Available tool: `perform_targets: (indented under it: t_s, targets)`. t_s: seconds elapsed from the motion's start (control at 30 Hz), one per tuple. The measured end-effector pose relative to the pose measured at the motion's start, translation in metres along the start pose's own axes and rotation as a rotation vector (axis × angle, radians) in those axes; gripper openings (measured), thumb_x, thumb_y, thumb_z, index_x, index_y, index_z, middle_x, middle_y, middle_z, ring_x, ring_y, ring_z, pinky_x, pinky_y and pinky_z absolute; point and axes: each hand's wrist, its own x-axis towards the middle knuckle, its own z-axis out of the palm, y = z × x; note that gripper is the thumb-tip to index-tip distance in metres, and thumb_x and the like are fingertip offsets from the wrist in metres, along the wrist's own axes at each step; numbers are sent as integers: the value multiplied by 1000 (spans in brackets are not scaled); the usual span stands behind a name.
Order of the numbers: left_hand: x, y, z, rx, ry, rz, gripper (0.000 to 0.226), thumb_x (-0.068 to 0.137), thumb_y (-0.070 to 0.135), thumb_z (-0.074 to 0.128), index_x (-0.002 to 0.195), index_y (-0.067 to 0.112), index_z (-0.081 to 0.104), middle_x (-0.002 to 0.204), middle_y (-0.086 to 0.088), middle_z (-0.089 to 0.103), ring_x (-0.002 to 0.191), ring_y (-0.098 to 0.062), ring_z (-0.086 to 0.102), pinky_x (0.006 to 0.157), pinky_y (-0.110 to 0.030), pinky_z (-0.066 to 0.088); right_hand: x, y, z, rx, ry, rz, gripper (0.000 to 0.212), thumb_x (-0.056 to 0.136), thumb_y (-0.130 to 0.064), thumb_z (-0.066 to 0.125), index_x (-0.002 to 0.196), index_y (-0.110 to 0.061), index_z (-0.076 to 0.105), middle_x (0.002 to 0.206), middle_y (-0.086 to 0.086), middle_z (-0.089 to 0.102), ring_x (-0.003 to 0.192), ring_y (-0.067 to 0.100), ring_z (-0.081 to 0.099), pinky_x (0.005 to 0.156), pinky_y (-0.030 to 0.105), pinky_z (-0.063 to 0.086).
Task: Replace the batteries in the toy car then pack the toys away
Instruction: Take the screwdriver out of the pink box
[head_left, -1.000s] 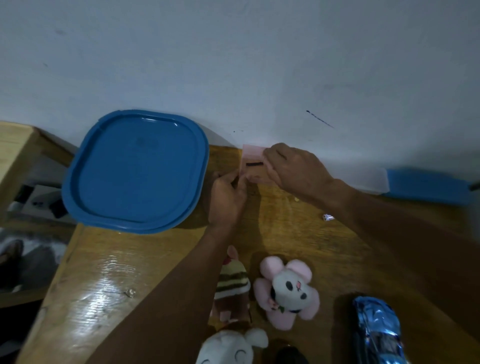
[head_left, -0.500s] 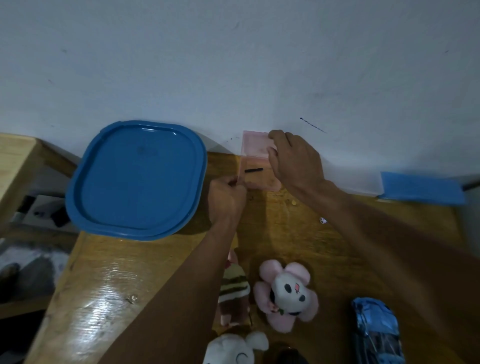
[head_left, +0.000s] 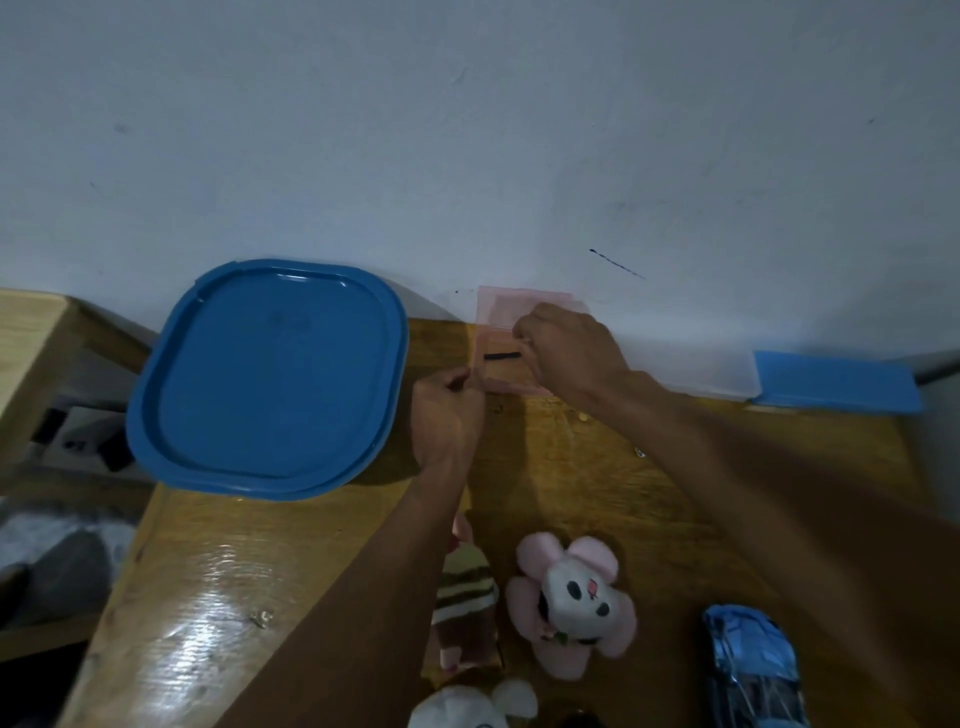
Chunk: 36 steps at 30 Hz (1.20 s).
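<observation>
A small pink see-through box (head_left: 501, 385) lies at the table's far edge, its lid (head_left: 506, 306) raised against the wall. Inside it is a thin black stick (head_left: 501, 356). My left hand (head_left: 449, 415) pinches the box's left edge. With its fingers curled, my right hand (head_left: 569, 353) reaches into the box and pinches the right end of the stick. The shiny blue toy car (head_left: 750, 670) sits at the near right, apart from both hands. Near my left forearm lie a pink-and-white plush (head_left: 574, 605), a striped brown plush (head_left: 462, 613) and a white plush (head_left: 475, 709).
A large blue container lid (head_left: 270, 379) leans at the table's far left, overhanging the edge. A blue-lidded box (head_left: 831, 382) stands by the wall at the far right. Small bits (head_left: 640, 453) lie on the wooden table (head_left: 218, 571). The wall stands right behind the pink box.
The pink box's lid has swung up against the wall. My right hand has dropped from the lid into the box onto the black stick. My left hand still holds the box's edge.
</observation>
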Motion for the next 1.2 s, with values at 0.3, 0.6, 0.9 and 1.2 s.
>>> perform_targets:
  t_s: [0.3,0.6,0.9,1.2]
  targets:
    - [1,0,-4,-35,-43,-17,27,92,22,58,114,14,71,105,-1,73,93,-15,63,73,-21,40,10,-7,3,-76,-192,25,22,88,-18,57,107,-16,69,103,9,62,90,33,61,67,33,43]
    - [-8,2,-5,-9,9,-19,22,89,18,56,95,8,75,82,-9,71,68,-15,57,53,-19,34,12,-7,-5,127,-327,81,31,82,-41,68,77,-11,63,80,4,57,72,23,57,62,34,46]
    - [-12,1,-10,34,-15,34,23,91,18,55,101,12,75,79,-2,68,63,-7,53,52,-20,34,14,-2,-8,367,-352,230,4,79,-20,63,77,-18,66,87,5,69,80,22,63,73,38,56]
    - [-19,-9,-11,221,20,221,24,95,30,54,100,14,71,86,-6,70,80,-23,64,66,-25,44,-5,-4,-25,437,-266,258,3,84,-10,67,85,-13,66,85,2,61,82,20,60,70,25,45]
